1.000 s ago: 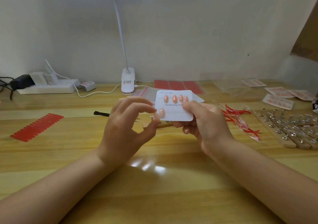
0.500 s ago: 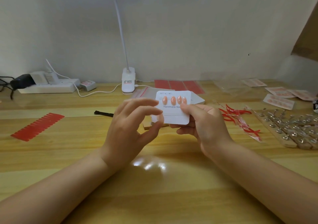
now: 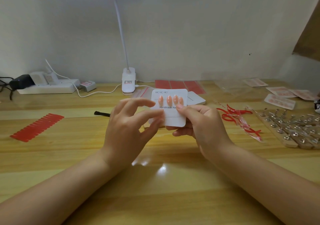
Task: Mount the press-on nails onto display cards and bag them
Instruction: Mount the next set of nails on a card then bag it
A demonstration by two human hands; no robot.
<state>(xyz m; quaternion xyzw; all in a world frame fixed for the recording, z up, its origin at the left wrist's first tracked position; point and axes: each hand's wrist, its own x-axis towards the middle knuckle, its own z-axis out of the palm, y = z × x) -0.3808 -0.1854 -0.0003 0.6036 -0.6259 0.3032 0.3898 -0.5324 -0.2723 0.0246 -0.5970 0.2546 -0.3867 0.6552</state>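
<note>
My right hand (image 3: 204,126) grips a white display card (image 3: 174,121) by its right side, thumb on the front, and holds it upright above the table. Several pink press-on nails (image 3: 168,99) sit in a row across the card's top. My left hand (image 3: 126,129) has its forefinger and thumb pinched together on the card's lower left part. The loose nail it holds is hidden under those fingertips.
On the wooden table lie a red strip sheet (image 3: 37,127) at left and a black brush (image 3: 102,113). A lamp base (image 3: 128,81) and power strip (image 3: 46,86) stand behind, with spare cards (image 3: 196,98). Peeled red strips (image 3: 240,121), nail stands on sticks (image 3: 294,129) and bagged cards (image 3: 280,101) are right.
The loose nail seen at my left fingertips a second ago is now covered by forefinger and thumb against the card. The card has shifted slightly up and left.
</note>
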